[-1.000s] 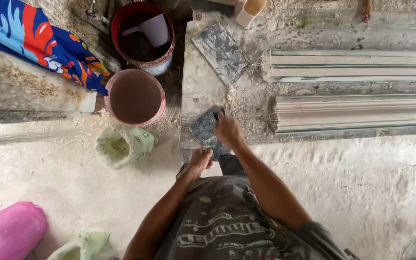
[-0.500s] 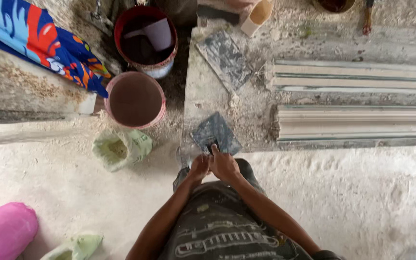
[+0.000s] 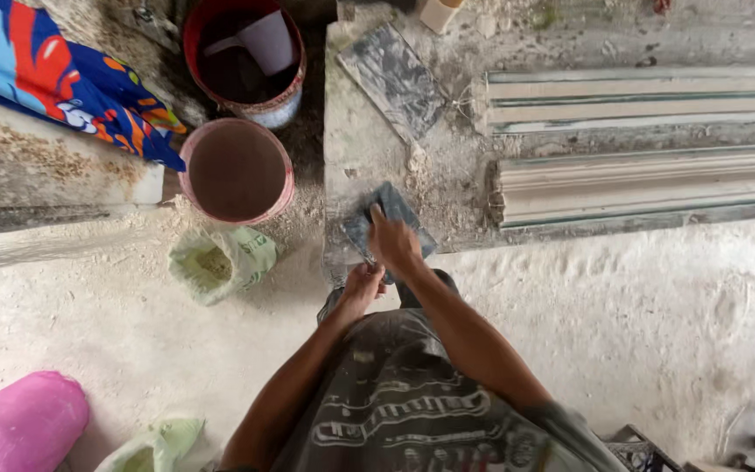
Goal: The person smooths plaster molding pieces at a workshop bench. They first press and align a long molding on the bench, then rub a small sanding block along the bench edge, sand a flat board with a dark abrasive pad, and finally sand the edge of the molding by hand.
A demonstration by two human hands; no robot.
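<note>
Slippage worries us: our right hand [image 3: 393, 240] presses flat on the grey sheet [image 3: 388, 229] at the surface [image 3: 351, 157] edge, left hand [image 3: 362, 284] pinching its near corner; it could tear.

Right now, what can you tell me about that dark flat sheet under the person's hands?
The sheet is dark grey, flat and roughly square, smeared with pale dust. It lies turned like a diamond on the dusty slab, near its front edge. The right hand presses on its middle; the left hand touches its near corner. What it is made of is unclear.
</note>
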